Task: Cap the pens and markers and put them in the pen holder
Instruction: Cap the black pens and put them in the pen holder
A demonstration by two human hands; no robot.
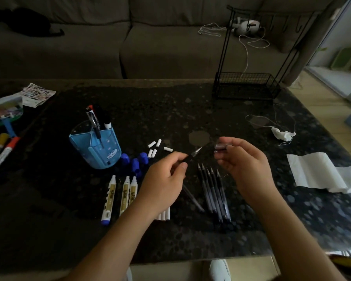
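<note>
The holder (101, 153) stands at the left of the table (170, 110) with a few capped pens already in it. It looks light, and a careless drop into it could tip it.

In front of it lie three uncapped markers (120, 197), with blue caps (134, 161) and white caps (156, 148) loose nearby. The small caps could roll or scatter if a sleeve or wrist sweeps across them.

The left hand (164, 179) pinches a dark pen (193, 156) between thumb and fingertips, close behind its point. The point aims up and right at the cap (221, 147), which is near but not yet on. The right hand (245, 165) holds the cap in curled fingers and thumb.

The main risk is misalignment. If the cap's mouth is tilted off the pen's axis, the point could miss, mark a finger, or push the cap out of the light grip. The cap's opening cannot be made out, so it may be facing the wrong way.

Below the right hand lies a row of uncapped pens (215, 195), which a dropped cap or lowered wrist could knock apart. A tissue (320, 173) lies well to the right.
</note>
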